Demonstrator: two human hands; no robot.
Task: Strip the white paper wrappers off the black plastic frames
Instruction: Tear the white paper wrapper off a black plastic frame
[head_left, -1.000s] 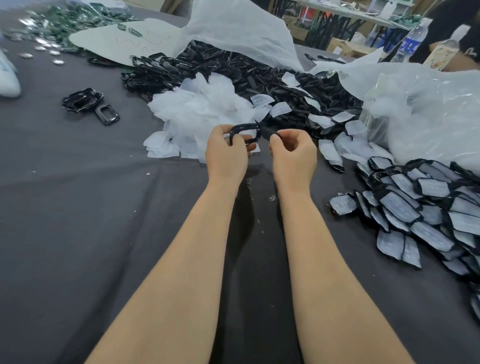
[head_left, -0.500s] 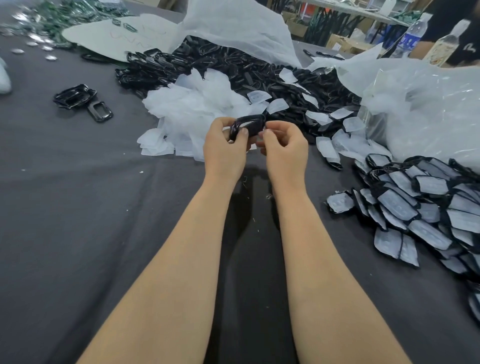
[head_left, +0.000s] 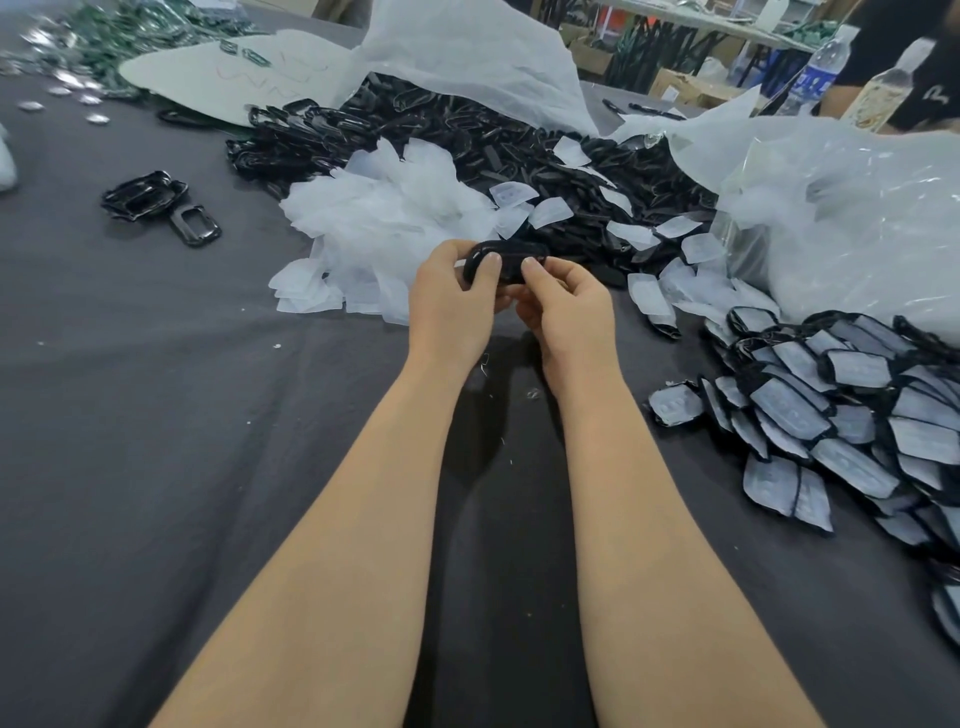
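Head: left hand, right hand grip frame (black)

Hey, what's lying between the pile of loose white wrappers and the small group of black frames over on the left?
Nothing but bare grey tablecloth between the wrapper pile and the black frames, as the head view shows.

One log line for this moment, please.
left hand: grips black plastic frame | right hand: pinches same frame | heap of loose white paper wrappers: behind hands | pile of wrapped frames: at right
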